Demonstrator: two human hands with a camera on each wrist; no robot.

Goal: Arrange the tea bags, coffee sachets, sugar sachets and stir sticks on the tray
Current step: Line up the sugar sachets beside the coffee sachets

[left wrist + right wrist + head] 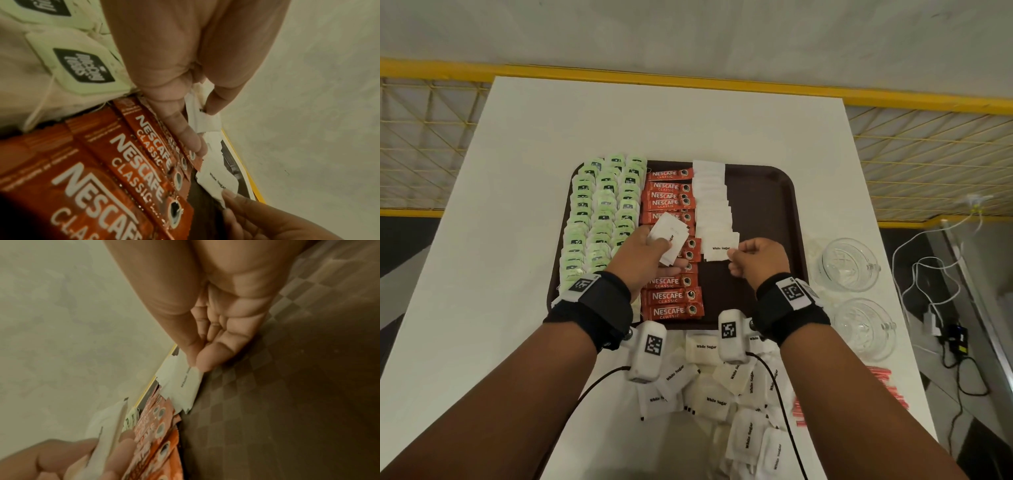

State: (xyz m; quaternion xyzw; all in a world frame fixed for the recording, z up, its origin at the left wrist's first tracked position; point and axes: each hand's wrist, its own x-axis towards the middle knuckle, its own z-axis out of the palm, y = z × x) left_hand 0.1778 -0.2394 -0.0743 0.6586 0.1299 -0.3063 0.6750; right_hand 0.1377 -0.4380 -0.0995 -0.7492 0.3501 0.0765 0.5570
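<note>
Nearest the person, a loose heap of white paper sugar sachets (717,387), flat little pillows printed "White Sugar", lies on the white worktop (524,144) just short of the tray's near edge. To their right, a bundle of thin red stir sticks (859,394) rests on the worktop.

Farther on sits the dark brown tray (767,192), a rounded rectangle whose floor shows a fine chequered texture in the right wrist view. Over it, the left hand (643,257) grips a small stack of sugar sachets (669,238), fingers curled round them, above the column of coffee. The right hand (756,260) pinches the near corner of a single sugar sachet (720,246) between thumb and fingertip; that sachet lies at the near end of the white row.

On the tray, from left to right, run three overlapping columns of pale green tea bags (599,219) with dark labels, one column of glossy red Nescafé coffee sachets (671,298), and a shingled row of white sugar sachets (710,192). The tray's right part is bare.

Right of the tray two clear cut-glass cups (849,263) stand on the worktop. Beyond its edge, white cables (914,274) trail to the floor, and a yellow mesh railing (928,137) crosses behind.
</note>
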